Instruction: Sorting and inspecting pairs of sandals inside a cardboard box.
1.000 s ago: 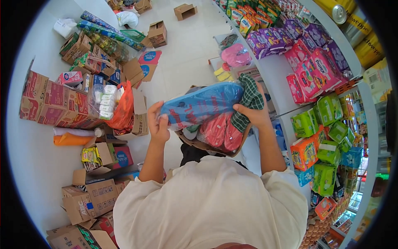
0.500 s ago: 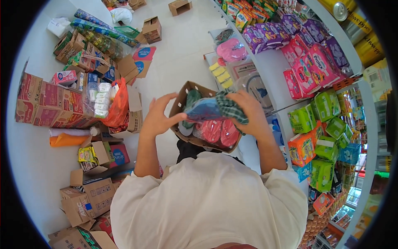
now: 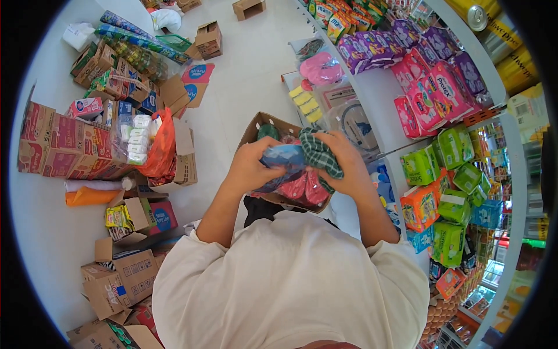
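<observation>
Both my hands are over an open cardboard box (image 3: 249,132) in front of my body. My left hand (image 3: 254,167) grips a blue item in clear plastic (image 3: 283,155), its thumb below and fingers above. Closed round a green plaid cloth item (image 3: 318,152) is my right hand (image 3: 347,163), at the right side of the box. The plaid item touches the blue one's right end; I cannot tell whether they are joined. Beneath them in the box lie red slippers in clear plastic (image 3: 302,189) and a dark green item (image 3: 267,132), partly covered by my hands.
Shelves at right hold pink packs (image 3: 433,96), purple packs (image 3: 366,52) and green packs (image 3: 421,167). Pink slippers (image 3: 321,68) and yellow blocks (image 3: 305,103) lie beyond the box. At left stand several cardboard boxes (image 3: 136,273) and an orange plastic bag (image 3: 161,154).
My left hand has moved right, from open beside the blue item to a grip on its left end. The right hand keeps its hold on the plaid item, shifting slightly.
</observation>
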Action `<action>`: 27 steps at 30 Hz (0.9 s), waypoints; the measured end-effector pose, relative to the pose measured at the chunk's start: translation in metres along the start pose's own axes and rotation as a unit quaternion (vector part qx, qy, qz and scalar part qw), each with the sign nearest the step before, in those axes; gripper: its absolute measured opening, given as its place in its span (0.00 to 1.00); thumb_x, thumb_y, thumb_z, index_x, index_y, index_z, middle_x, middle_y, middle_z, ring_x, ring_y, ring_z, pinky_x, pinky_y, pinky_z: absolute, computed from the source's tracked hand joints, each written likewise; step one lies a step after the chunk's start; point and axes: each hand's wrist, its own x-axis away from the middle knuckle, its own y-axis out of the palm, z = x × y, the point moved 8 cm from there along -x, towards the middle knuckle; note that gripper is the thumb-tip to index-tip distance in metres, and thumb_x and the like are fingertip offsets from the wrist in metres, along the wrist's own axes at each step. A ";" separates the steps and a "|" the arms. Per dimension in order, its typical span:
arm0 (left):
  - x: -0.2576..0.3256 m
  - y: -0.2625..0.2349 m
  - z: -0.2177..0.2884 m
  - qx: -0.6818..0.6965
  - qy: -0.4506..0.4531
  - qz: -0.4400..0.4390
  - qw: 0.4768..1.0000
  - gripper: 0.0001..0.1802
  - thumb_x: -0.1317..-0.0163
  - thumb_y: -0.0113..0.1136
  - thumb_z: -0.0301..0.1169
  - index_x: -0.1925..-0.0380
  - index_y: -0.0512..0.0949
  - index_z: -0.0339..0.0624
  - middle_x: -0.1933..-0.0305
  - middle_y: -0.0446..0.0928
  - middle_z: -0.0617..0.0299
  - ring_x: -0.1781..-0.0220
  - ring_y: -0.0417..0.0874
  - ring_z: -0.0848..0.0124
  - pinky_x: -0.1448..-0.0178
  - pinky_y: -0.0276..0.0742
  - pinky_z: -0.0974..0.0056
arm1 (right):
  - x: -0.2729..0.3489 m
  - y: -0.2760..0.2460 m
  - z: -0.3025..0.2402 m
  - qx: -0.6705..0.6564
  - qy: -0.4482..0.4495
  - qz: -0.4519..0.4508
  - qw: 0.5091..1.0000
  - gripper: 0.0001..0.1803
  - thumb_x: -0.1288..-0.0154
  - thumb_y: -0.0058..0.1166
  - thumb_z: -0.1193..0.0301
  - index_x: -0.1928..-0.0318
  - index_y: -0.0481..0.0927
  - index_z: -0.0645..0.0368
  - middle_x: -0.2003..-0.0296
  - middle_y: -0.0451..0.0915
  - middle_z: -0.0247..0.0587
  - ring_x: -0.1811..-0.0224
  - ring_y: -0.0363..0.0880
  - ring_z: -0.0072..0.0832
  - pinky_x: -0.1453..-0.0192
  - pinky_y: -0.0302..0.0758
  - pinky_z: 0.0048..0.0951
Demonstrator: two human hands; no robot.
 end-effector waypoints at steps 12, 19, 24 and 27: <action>0.008 0.001 -0.013 0.168 -0.069 0.053 0.982 0.33 0.54 0.82 0.29 0.48 0.75 0.38 0.49 0.83 0.56 0.48 0.84 0.68 0.44 0.78 0.62 | 0.018 0.036 0.077 -0.343 0.145 0.088 0.924 0.49 0.55 0.81 0.72 0.33 0.66 0.64 0.42 0.76 0.43 0.40 0.75 0.29 0.33 0.71 0.32; 0.004 -0.030 0.041 -0.047 0.073 0.062 0.994 0.49 0.59 0.83 0.45 0.37 0.71 0.42 0.38 0.76 0.52 0.35 0.75 0.58 0.28 0.64 0.51 | 0.003 0.014 0.041 -0.136 0.069 0.041 0.988 0.33 0.53 0.74 0.75 0.45 0.75 0.63 0.56 0.82 0.39 0.53 0.79 0.25 0.45 0.76 0.29; -0.006 0.009 0.055 -0.217 0.060 -0.027 0.974 0.38 0.50 0.76 0.47 0.41 0.74 0.44 0.48 0.80 0.53 0.45 0.81 0.54 0.40 0.74 0.52 | 0.006 0.030 0.042 -0.157 0.069 -0.015 0.985 0.33 0.53 0.68 0.77 0.42 0.75 0.61 0.52 0.82 0.45 0.51 0.82 0.32 0.44 0.76 0.32; -0.002 0.015 0.034 -0.208 0.025 -0.031 0.977 0.27 0.44 0.72 0.43 0.48 0.77 0.44 0.57 0.82 0.54 0.57 0.85 0.58 0.54 0.78 0.57 | 0.007 0.024 0.042 -0.188 0.075 0.006 0.979 0.36 0.53 0.72 0.73 0.41 0.74 0.62 0.51 0.82 0.47 0.49 0.82 0.34 0.43 0.76 0.33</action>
